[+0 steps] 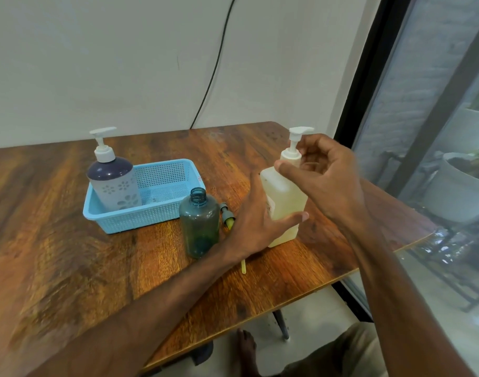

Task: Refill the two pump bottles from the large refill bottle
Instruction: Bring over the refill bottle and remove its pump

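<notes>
A brown wood-grain desk (69, 268) fills most of the view, set against a pale wall with a window to the right. Towards its back left sits a light blue perforated plastic basket (162, 213). A tall cream rectangular plastic refill bottle (284, 197) stands upright near the desk's right edge. The left hand (256, 221) grips its body, with the thumb laid across the front and the fingers round the far left side. The right hand (331, 180) is curled over the bottle's white pump top (295, 142), with the thumb tip against the collar and the fingertips at the stem. A purple and white pump bottle with flower cut-outs (113, 183) stands upright in the basket's left end, with its pump fitted. A translucent teal round bottle (200, 224) stands on the desk between the basket and the left hand, its neck open. Just behind it lies a grey loose pump head (227, 213), whose yellowish tube runs under the left wrist.
</notes>
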Demonstrator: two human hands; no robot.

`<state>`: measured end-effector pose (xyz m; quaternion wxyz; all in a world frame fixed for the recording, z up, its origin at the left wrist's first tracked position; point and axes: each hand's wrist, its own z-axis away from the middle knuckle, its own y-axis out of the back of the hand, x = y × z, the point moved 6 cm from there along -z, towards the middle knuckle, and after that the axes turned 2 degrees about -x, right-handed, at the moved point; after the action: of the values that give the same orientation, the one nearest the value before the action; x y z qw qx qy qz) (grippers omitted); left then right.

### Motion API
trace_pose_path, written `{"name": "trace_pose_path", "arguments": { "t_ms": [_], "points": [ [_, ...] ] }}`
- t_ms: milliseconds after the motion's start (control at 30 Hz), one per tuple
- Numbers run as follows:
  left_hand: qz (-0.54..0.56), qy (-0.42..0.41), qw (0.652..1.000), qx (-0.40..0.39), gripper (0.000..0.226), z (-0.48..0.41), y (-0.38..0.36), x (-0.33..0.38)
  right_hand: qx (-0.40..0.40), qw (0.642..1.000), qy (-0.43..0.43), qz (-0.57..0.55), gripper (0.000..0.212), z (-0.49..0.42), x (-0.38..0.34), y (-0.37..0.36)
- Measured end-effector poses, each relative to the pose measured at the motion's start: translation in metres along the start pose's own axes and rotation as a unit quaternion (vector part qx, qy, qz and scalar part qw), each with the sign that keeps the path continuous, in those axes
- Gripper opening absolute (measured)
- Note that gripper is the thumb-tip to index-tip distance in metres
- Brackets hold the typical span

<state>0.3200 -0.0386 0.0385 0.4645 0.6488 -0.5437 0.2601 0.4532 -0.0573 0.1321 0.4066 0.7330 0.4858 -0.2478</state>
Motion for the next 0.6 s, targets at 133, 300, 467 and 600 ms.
{"name": "trace_pose_path", "arguments": {
  "t_ms": [133,300,467,600],
  "points": [
    [-0.011,-0.008,1.0,0.006,0.093,0.0,0.0,0.0,-0.031,0.997,-0.017,-0.075,0.035,-0.001,0.0,0.001],
    [-0.012,0.002,1.0,-0.001,0.089,0.001,0.0,0.0,-0.031,0.999,-0.024,0.014,0.038,-0.001,0.004,0.001],
    [-0.016,0.003,1.0,-0.004,0.09,0.002,0.0,0.001,-0.013,0.999,0.006,0.032,0.034,-0.003,-0.006,0.005],
    [-0.016,0.004,1.0,-0.007,0.091,0.002,0.001,0.0,0.008,0.999,0.03,0.036,0.035,-0.014,-0.024,0.02]
  ]
}}
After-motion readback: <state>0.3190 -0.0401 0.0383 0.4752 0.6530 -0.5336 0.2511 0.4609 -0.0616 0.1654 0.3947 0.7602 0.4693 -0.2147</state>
